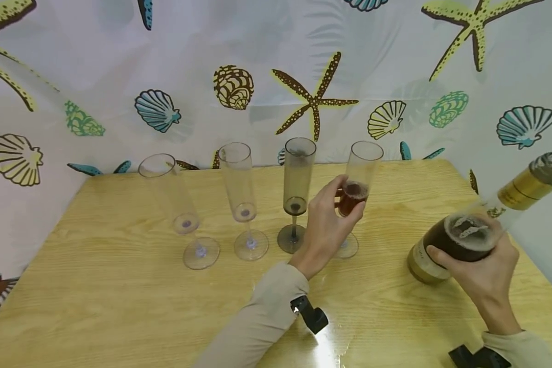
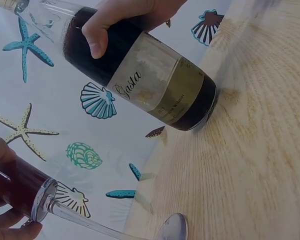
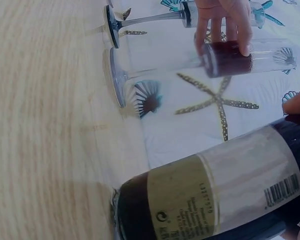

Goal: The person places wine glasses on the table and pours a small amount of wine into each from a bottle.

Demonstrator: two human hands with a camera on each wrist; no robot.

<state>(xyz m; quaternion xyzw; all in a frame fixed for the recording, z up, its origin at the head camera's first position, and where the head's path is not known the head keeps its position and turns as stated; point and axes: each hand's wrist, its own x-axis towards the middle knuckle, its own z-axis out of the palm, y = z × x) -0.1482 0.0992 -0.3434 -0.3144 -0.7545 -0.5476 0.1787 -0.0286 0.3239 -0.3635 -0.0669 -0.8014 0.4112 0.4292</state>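
My left hand (image 1: 326, 214) grips the lower bowl of a clear champagne flute (image 1: 365, 159), thumb on one side and fingers on the other. Dark red wine (image 3: 232, 57) fills the lower part of that flute, and its foot (image 2: 172, 227) stands on the table. At the right, my right hand (image 1: 487, 266) holds a wine bottle (image 1: 430, 253) round its body, thumb across the front. The bottle is partly full of dark wine, with pale bubbles on the surface. A cream and gold label (image 2: 155, 82) wraps its lower half. Whether its base touches the table cannot be told.
Left of my left hand stand a grey-tinted flute (image 1: 299, 176) and two clear flutes, one in the middle (image 1: 237, 179) and one farthest left (image 1: 167, 197). The wooden table (image 1: 119, 306) ends at a white cloth (image 1: 188, 46) printed with shells and starfish.
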